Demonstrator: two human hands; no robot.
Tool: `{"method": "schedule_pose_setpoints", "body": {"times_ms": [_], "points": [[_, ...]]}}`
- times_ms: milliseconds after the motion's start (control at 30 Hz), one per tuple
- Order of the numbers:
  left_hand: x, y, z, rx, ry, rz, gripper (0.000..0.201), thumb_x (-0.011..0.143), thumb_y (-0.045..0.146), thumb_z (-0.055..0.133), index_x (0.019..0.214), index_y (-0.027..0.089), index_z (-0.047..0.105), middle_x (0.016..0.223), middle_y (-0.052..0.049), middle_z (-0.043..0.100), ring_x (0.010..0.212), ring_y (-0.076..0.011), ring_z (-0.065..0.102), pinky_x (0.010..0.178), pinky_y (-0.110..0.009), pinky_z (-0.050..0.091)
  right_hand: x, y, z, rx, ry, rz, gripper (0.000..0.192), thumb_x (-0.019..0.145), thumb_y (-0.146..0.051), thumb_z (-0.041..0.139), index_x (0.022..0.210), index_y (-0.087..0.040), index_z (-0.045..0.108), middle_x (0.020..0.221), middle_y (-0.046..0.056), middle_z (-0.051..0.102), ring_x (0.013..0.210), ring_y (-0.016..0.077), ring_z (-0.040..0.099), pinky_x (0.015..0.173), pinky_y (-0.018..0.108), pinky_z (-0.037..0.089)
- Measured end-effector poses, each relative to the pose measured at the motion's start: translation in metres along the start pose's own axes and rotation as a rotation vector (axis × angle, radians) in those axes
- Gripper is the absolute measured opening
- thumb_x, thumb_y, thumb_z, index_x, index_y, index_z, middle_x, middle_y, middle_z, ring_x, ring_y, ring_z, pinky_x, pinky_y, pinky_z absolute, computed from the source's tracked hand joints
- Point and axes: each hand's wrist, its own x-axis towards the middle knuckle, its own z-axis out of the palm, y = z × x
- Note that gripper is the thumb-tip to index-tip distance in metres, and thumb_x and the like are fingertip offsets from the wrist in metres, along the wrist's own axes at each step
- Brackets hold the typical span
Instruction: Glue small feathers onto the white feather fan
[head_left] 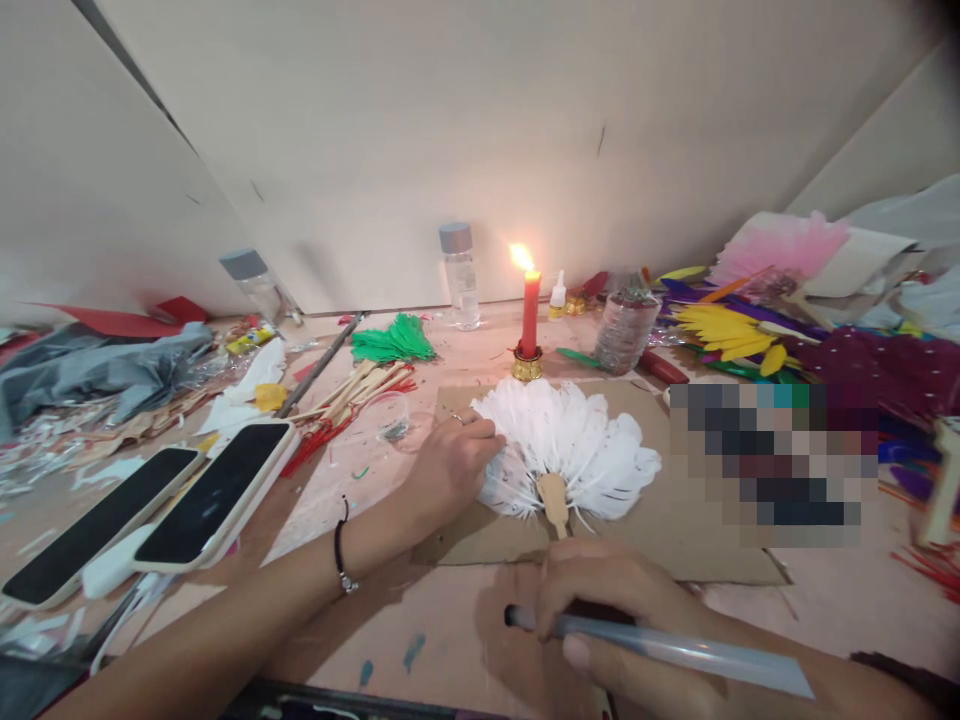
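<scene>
In the head view, the fan of soft white feathers with a flat pale wooden handle (pixel 577 440) lies on brown cardboard (pixel 637 545), just right of the left hand (pixel 457 455), whose curled fingers meet its edge; I cannot tell if they pinch or only press. It must be light and easily bent, so its stiff handle seems the safer hold. Nearer to me, the bent right hand (pixel 630 595) grips a long translucent dark-tipped stick (pixel 682 650), nearly level.
</scene>
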Motion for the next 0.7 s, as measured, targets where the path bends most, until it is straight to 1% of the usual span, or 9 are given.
{"method": "schedule_pose_setpoints", "body": {"times_ms": [233, 367, 467, 633, 700], "points": [[0.0009, 0.0005, 0.0, 0.057, 0.029, 0.031, 0.033, 0.099, 0.0, 0.051, 0.087, 0.017, 0.076, 0.081, -0.004, 0.068, 0.083, -0.0223, 0.058, 0.071, -0.036, 0.044, 0.0001, 0.0017, -0.0005, 0.014, 0.003, 0.011, 0.012, 0.106, -0.031, 0.061, 0.111, -0.023, 0.069, 0.111, 0.004, 0.077, 0.101, 0.0195, 0.071, 0.091, 0.031, 0.05], [0.0012, -0.0002, -0.0004, 0.058, 0.024, 0.034, 0.035, 0.094, -0.004, 0.05, 0.088, 0.017, 0.076, 0.082, -0.004, 0.068, 0.081, -0.022, 0.057, 0.07, -0.036, 0.043, 0.0017, -0.0031, -0.0002, 0.006, 0.025, 0.0, 0.015, 0.107, -0.034, 0.06, 0.108, -0.022, 0.069, 0.109, 0.005, 0.078, 0.098, 0.0202, 0.072, 0.089, 0.031, 0.051], [0.0014, -0.0001, -0.0011, 0.055, 0.025, 0.04, 0.035, 0.093, -0.005, 0.049, 0.087, 0.017, 0.076, 0.081, -0.004, 0.068, 0.08, -0.0219, 0.056, 0.069, -0.036, 0.042, 0.0023, -0.0055, -0.0002, -0.018, 0.037, 0.017, 0.018, 0.107, -0.036, 0.06, 0.106, -0.021, 0.07, 0.107, 0.006, 0.079, 0.097, 0.0208, 0.072, 0.087, 0.032, 0.051], [0.0018, 0.0002, -0.0017, 0.045, 0.028, 0.053, 0.034, 0.094, -0.005, 0.049, 0.085, 0.016, 0.075, 0.081, -0.004, 0.067, 0.081, -0.022, 0.056, 0.069, -0.036, 0.042, 0.0027, -0.0046, 0.0, -0.009, 0.021, 0.027, 0.021, 0.108, -0.039, 0.059, 0.105, -0.022, 0.071, 0.107, 0.006, 0.079, 0.095, 0.0202, 0.071, 0.086, 0.032, 0.051], [0.0021, -0.0001, -0.0017, 0.051, 0.031, 0.058, 0.034, 0.095, -0.004, 0.049, 0.085, 0.016, 0.074, 0.081, -0.004, 0.067, 0.08, -0.022, 0.055, 0.069, -0.036, 0.042, 0.0029, -0.0046, 0.0, -0.002, 0.009, 0.024, 0.021, 0.109, -0.038, 0.057, 0.108, -0.022, 0.07, 0.109, 0.006, 0.079, 0.098, 0.0205, 0.072, 0.088, 0.032, 0.051]]}}
